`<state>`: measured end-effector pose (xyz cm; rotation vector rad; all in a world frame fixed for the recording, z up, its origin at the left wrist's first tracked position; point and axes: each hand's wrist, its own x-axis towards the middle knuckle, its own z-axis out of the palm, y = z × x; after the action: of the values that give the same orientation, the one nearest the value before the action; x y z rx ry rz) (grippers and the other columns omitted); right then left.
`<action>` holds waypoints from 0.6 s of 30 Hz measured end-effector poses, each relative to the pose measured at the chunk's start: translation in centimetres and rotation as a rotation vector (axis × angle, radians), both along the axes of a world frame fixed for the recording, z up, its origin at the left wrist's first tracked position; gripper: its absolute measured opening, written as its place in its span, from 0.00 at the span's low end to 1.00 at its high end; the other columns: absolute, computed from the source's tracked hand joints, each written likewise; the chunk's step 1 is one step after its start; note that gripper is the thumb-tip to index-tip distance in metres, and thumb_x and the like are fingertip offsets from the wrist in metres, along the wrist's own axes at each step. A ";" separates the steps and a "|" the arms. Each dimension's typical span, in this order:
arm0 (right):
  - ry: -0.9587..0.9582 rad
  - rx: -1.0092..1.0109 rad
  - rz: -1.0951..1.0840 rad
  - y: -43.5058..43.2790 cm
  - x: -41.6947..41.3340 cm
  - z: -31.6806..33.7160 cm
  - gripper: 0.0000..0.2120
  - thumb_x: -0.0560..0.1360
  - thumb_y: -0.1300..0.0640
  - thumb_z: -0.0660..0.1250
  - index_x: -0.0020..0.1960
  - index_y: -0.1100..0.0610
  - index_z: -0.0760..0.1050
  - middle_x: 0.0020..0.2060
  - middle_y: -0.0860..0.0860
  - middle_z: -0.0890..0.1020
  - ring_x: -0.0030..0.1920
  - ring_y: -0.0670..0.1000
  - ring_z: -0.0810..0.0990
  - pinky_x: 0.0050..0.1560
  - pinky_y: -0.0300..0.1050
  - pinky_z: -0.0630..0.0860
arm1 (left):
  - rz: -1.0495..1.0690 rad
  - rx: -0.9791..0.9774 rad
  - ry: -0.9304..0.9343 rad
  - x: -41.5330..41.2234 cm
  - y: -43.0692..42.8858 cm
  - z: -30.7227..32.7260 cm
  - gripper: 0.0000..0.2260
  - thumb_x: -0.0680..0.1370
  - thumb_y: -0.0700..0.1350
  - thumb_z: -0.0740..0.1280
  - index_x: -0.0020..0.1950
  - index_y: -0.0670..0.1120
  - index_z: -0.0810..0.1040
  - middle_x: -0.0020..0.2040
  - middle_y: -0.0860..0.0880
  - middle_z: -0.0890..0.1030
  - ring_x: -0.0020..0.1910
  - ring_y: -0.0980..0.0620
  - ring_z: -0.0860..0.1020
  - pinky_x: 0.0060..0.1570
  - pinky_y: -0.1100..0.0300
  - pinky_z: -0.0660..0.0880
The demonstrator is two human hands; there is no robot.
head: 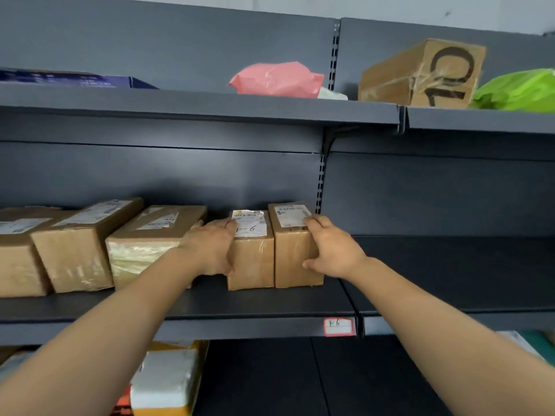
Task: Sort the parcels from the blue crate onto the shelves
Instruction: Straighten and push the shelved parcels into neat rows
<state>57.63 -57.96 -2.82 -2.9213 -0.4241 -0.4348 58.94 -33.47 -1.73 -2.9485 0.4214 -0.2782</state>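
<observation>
Parcels stand side by side between left grip and right grip.

Both arms extend forward, forearms bare. Left hand and right hand face each other, fingers curled, thumbs low.

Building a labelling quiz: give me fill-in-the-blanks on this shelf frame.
1. The left hand and right hand press on two ____ boxes standing side by side.
2. The box with the handwritten label touches the ____ hand.
3. The soft parcel on the top shelf is ____.

Missing words: cardboard; left; pink
</observation>
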 end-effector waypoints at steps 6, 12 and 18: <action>-0.017 0.024 0.055 2.6 0.3 0.0 0.44 0.70 0.48 0.75 0.77 0.54 0.55 0.74 0.52 0.60 0.69 0.56 0.67 0.66 0.51 0.70 | 0.052 0.116 -0.011 0.1 2.5 0.2 0.45 0.67 0.55 0.75 0.77 0.51 0.52 0.74 0.49 0.64 0.71 0.46 0.66 0.71 0.43 0.56; -0.028 0.026 0.063 5.0 0.5 -0.2 0.44 0.70 0.48 0.75 0.78 0.54 0.54 0.74 0.52 0.59 0.70 0.56 0.67 0.67 0.51 0.70 | 0.077 0.144 -0.013 -0.2 4.6 0.6 0.43 0.70 0.53 0.73 0.78 0.51 0.53 0.75 0.47 0.64 0.72 0.45 0.65 0.71 0.43 0.57; -0.019 0.025 0.019 5.7 0.3 -0.2 0.44 0.71 0.49 0.74 0.78 0.52 0.52 0.76 0.51 0.57 0.71 0.56 0.66 0.66 0.50 0.71 | 0.049 0.109 -0.006 -0.1 5.5 0.2 0.42 0.71 0.52 0.71 0.79 0.49 0.50 0.77 0.47 0.60 0.73 0.45 0.64 0.71 0.46 0.61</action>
<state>57.90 -52.30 -3.04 -2.8886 -0.4450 -0.4617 58.82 -27.98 -1.53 -2.8457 0.3511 -0.2497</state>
